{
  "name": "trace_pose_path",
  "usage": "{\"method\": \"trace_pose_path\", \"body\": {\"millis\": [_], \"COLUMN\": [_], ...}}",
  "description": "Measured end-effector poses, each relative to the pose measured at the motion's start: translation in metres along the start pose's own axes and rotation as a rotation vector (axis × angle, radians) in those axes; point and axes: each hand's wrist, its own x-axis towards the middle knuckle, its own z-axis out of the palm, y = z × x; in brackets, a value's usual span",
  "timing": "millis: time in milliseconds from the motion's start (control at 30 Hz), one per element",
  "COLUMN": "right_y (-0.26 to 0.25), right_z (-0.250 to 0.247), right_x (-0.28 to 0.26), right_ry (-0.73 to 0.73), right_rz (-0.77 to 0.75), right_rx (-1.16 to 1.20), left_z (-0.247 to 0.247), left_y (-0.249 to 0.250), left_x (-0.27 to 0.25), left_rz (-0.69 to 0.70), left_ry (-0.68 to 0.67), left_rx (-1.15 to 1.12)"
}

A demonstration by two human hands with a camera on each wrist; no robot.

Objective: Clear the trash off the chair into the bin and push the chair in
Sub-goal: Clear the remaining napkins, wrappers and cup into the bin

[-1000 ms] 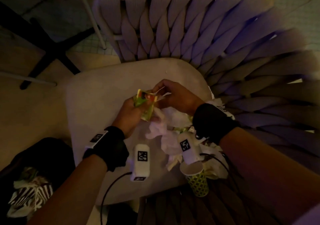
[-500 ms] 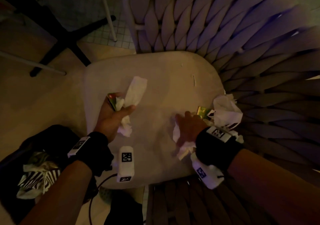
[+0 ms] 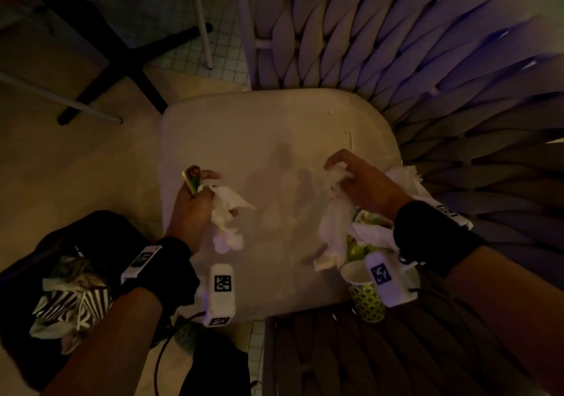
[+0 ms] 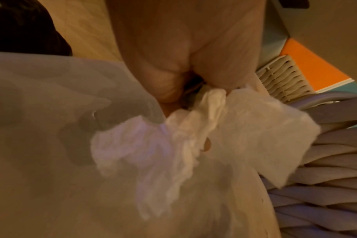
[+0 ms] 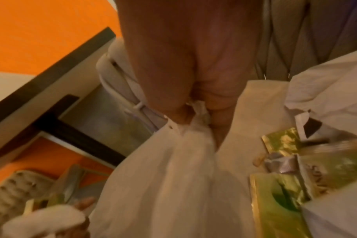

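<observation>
Head view, looking down: the left hand (image 3: pixel 195 209) grips a bundle of crumpled white napkins (image 3: pixel 227 215) together with a small green and red wrapper (image 3: pixel 191 178) poking up past the knuckles, fingers curled tight round both. The right hand (image 3: pixel 363 182) is closed on another white napkin (image 3: pixel 334 212) that trails down from its fist toward the person. The two hands are well apart, each over one side of the pale seat cushion (image 3: pixel 274 127) of the woven chair (image 3: pixel 427 60). The bin (image 3: pixel 55 243), a dark bag already holding a zebra-striped wrapper (image 3: pixel 73 304), sits on the floor just outside and behind the left wrist, so the left hand is clearly the nearer one (its load looks ready to swing out leftward and back, away from the seat). The right hand would have to cross the whole seat to reach it. More trash remains under and behind the right wrist: a green dotted paper cup (image 3: pixel 366 298) at the seat's near edge, green and gold wrappers (image 5: pixel 281 190) and more white paper (image 3: pixel 406 179) between that hand and the chair's woven side. In the left wrist view the napkins hang below the fist, touching or just over the cushion; which, I cannot tell. The seat is far from cleared and the chair not yet pushed in.
</observation>
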Motion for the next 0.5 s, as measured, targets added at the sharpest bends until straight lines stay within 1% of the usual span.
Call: {"method": "trace_pose_path", "body": {"millis": [67,100,133,167,200,233,267,300,367,400,433,467,500], "right_y": [-0.009,-0.013,-0.017,-0.020,-0.022,-0.021,-0.019,-0.016,-0.005,0.005,0.010,0.021,0.031], "right_z": [-0.008,-0.009,-0.010,-0.010,-0.010,-0.007,0.001,0.012,0.038,0.052,0.064,0.081,0.096], "right_x": [-0.001,-0.001,-0.001,-0.002,-0.003,-0.005,-0.009,-0.014,-0.027,-0.032,-0.037,-0.040,-0.040], "right_ry": [0.050,0.079,0.088,0.073,0.023,-0.061,-0.163,-0.256,-0.400,-0.468,-0.521,-0.543,-0.502], "right_rz": [0.017,0.022,0.058,0.107,0.161,0.182,0.173,0.131,0.054,0.055,0.066,0.095,0.112], "right_rx": [0.123,0.168,0.202,0.217,0.147,0.012,-0.191,-0.418,-0.791,-0.917,-0.994,-1.058,-1.110], "left_z": [0.000,0.001,0.001,0.001,0.000,-0.002,-0.004,-0.006,-0.010,-0.013,-0.016,-0.020,-0.026], "left_y": [0.000,0.000,0.000,-0.001,-0.001,-0.002,-0.003,-0.004,-0.008,-0.011,-0.016,-0.019,-0.023], "left_x": [0.000,0.000,0.001,0.002,0.001,0.002,0.001,0.000,-0.005,-0.007,-0.006,-0.005,-0.004], "left_rz": [-0.005,-0.021,-0.043,-0.047,-0.059,-0.051,-0.032,0.001,0.027,0.017,0.012,0.003,0.011], "left_ry": [-0.021,-0.013,0.006,0.027,0.038,0.024,-0.004,-0.035,-0.100,-0.125,-0.108,-0.084,-0.083], "left_rx": [-0.053,-0.098,-0.118,-0.119,-0.121,-0.095,-0.018,0.062,0.095,0.119,0.157,0.183,0.192]}}
